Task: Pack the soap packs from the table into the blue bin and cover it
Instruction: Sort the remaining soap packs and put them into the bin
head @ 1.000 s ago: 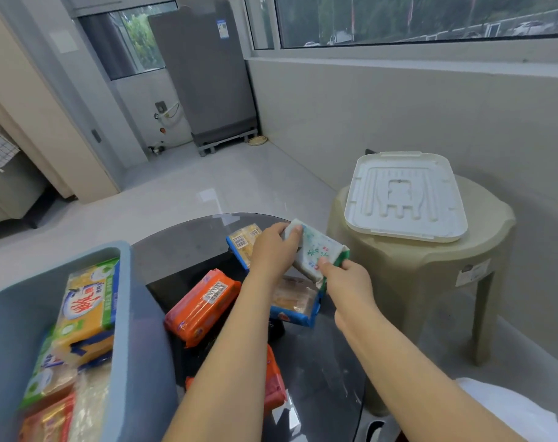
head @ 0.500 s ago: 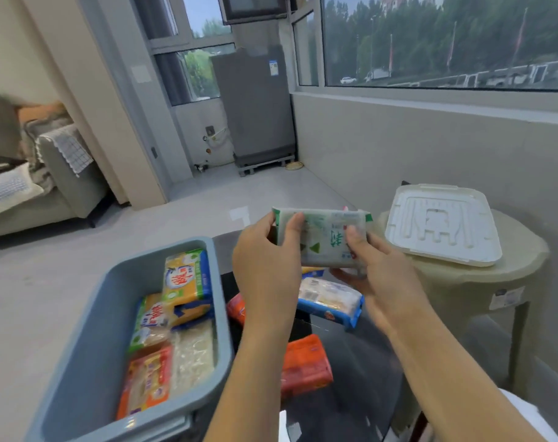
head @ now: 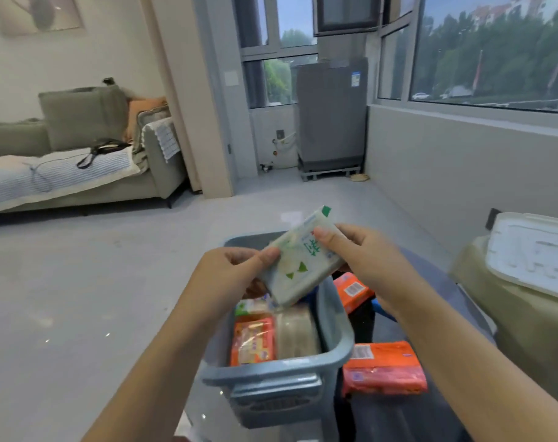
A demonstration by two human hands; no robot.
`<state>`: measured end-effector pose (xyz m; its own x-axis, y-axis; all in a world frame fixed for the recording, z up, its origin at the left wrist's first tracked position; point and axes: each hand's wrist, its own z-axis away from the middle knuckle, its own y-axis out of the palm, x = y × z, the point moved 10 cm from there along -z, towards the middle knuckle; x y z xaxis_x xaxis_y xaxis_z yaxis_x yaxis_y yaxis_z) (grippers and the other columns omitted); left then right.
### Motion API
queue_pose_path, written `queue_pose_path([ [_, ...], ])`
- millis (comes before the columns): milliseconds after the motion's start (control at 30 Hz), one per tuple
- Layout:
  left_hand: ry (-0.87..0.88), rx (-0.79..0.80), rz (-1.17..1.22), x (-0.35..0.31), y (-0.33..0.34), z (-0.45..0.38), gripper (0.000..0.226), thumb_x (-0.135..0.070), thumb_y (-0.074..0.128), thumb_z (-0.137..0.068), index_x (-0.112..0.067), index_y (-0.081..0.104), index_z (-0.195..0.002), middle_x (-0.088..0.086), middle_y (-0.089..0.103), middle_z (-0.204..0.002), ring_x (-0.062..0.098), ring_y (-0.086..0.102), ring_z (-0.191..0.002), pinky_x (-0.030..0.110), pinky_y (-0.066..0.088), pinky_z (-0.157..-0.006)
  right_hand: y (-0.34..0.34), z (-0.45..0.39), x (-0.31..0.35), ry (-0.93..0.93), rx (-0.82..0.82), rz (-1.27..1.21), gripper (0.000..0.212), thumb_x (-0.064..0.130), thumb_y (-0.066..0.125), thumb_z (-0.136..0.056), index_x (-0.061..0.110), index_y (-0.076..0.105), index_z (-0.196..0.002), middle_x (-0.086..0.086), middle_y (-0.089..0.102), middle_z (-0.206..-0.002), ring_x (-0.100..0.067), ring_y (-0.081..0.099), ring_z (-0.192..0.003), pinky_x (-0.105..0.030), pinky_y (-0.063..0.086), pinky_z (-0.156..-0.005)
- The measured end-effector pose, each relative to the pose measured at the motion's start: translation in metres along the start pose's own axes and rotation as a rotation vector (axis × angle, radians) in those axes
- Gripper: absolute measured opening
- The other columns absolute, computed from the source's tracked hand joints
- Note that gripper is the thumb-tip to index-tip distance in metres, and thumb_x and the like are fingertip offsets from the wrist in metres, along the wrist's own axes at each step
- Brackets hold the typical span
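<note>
While both hands hold it above the blue bin [head: 336, 317], the white-and-green soap pack [head: 298, 266] sits tilted, its green-cornered end raised toward the far side and its lower end dipping just inside the bin's opening. The left hand [head: 230, 275] pinches the pack's near left edge between thumb and curled fingers; the right hand [head: 363, 260] grips its upper right edge, thumb on the printed face.

Inside the bin lie an orange pack [head: 253, 341], a clear-wrapped pale pack [head: 295, 334] beside it, and a green-edged pack [head: 252, 306] further in, partly hidden by the left hand. The far part of the bin's interior is covered by the hands and the held pack, so what room is left there cannot be told.

Just outside the bin's right wall, on the dark glass table [head: 430, 416], a large orange pack [head: 383, 368] lies near the bin's near corner, and a smaller orange pack [head: 352, 290] lies further back, close against the wall.

The white lid [head: 532, 253] rests on a beige stool [head: 526, 327] at the right, well apart from the bin.
</note>
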<state>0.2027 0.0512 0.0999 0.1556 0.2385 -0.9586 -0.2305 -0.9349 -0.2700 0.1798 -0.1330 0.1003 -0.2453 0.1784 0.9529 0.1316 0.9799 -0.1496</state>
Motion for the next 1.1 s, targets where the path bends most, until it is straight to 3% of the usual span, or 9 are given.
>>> queue_pose_path([
  [100, -0.149, 0.092, 0.022, 0.031, -0.004, 0.007, 0.034, -0.050, 0.072, -0.059, -0.017, 0.078, -0.066, 0.006, 0.072, -0.060, 0.014, 0.069, -0.056, 0.026, 0.058, -0.058, 0.020, -0.013, -0.010, 0.067, 0.108, 0.131, 0.026, 0.051, 0.058, -0.079, 0.031, 0.073, -0.085, 0.010, 0.075, -0.081, -0.008, 0.070, -0.077, -0.023, 0.052, -0.064],
  [233, -0.247, 0.179, -0.022, 0.057, 0.002, 0.013, 0.033, -0.037, 0.067, -0.082, -0.005, 0.073, -0.080, 0.013, 0.074, -0.066, 0.021, 0.073, -0.062, 0.027, 0.059, -0.059, 0.033, -0.026, -0.021, 0.160, 0.229, 0.399, 0.035, 0.053, 0.057, -0.079, 0.021, 0.073, -0.080, 0.002, 0.075, -0.080, -0.018, 0.069, -0.079, -0.036, 0.055, -0.075],
  [400, -0.402, 0.464, -0.075, 0.068, 0.026, 0.023, 0.041, -0.028, 0.055, -0.093, 0.012, 0.064, -0.100, 0.021, 0.071, -0.078, 0.021, 0.069, -0.063, 0.027, 0.059, -0.067, 0.057, -0.031, -0.016, 0.267, 0.531, 0.654, 0.030, 0.042, 0.054, -0.087, 0.017, 0.069, -0.091, 0.002, 0.072, -0.086, -0.008, 0.067, -0.071, -0.019, 0.055, -0.063],
  [567, -0.554, 0.577, -0.161, 0.084, 0.044, 0.034, 0.029, -0.027, 0.056, -0.093, -0.009, 0.058, -0.070, -0.003, 0.052, -0.049, 0.006, 0.045, -0.041, 0.013, 0.041, -0.040, 0.078, -0.019, -0.034, 0.362, 0.839, 0.967, 0.039, 0.046, 0.047, -0.090, 0.019, 0.062, -0.114, 0.001, 0.064, -0.116, -0.015, 0.057, -0.107, -0.036, 0.041, -0.100],
  [700, -0.490, 0.551, -0.369, 0.088, 0.041, 0.025, 0.042, -0.050, 0.056, -0.086, -0.012, 0.067, -0.099, 0.005, 0.070, -0.088, 0.017, 0.064, -0.073, 0.027, 0.055, -0.068, 0.083, -0.009, -0.046, 0.400, 0.984, 1.057, 0.042, 0.048, 0.041, -0.091, 0.025, 0.054, -0.124, 0.005, 0.058, -0.122, -0.011, 0.052, -0.111, -0.030, 0.038, -0.097],
  [767, -0.493, 0.544, -0.362, 0.092, 0.042, 0.023, 0.050, -0.053, 0.055, -0.086, -0.011, 0.065, -0.109, 0.007, 0.071, -0.096, 0.020, 0.066, -0.079, 0.032, 0.056, -0.078, 0.083, -0.009, -0.049, 0.364, 0.995, 1.120, 0.041, 0.049, 0.040, -0.091, 0.026, 0.054, -0.123, 0.005, 0.059, -0.120, -0.012, 0.053, -0.109, -0.028, 0.040, -0.093],
  [967, -0.507, 0.481, -0.206, 0.094, 0.046, 0.016, 0.044, -0.042, 0.057, -0.089, -0.002, 0.063, -0.108, 0.007, 0.066, -0.082, 0.017, 0.063, -0.070, 0.030, 0.056, -0.072, 0.077, -0.023, -0.042, 0.158, 0.739, 1.110, 0.036, 0.051, 0.056, -0.082, 0.027, 0.069, -0.105, 0.005, 0.069, -0.101, -0.015, 0.059, -0.095, -0.032, 0.048, -0.086],
  [1033, -0.522, 0.469, -0.171, 0.093, 0.052, 0.017, 0.037, -0.038, 0.057, -0.090, -0.004, 0.061, -0.104, 0.006, 0.064, -0.079, 0.017, 0.062, -0.068, 0.030, 0.056, -0.071, 0.068, -0.029, -0.036, 0.072, 0.592, 1.148, 0.038, 0.058, 0.060, -0.074, 0.034, 0.071, -0.101, 0.009, 0.065, -0.094, -0.012, 0.052, -0.093, -0.030, 0.044, -0.080],
  [1100, -0.497, 0.446, -0.235, 0.090, 0.055, 0.016, 0.039, -0.041, 0.055, -0.090, -0.005, 0.060, -0.106, 0.008, 0.066, -0.088, 0.022, 0.064, -0.077, 0.036, 0.057, -0.081, 0.062, -0.032, -0.033, -0.001, 0.501, 1.245, 0.040, 0.066, 0.056, -0.070, 0.043, 0.068, -0.100, 0.013, 0.052, -0.086, -0.013, 0.039, -0.094, -0.030, 0.033, -0.076],
])
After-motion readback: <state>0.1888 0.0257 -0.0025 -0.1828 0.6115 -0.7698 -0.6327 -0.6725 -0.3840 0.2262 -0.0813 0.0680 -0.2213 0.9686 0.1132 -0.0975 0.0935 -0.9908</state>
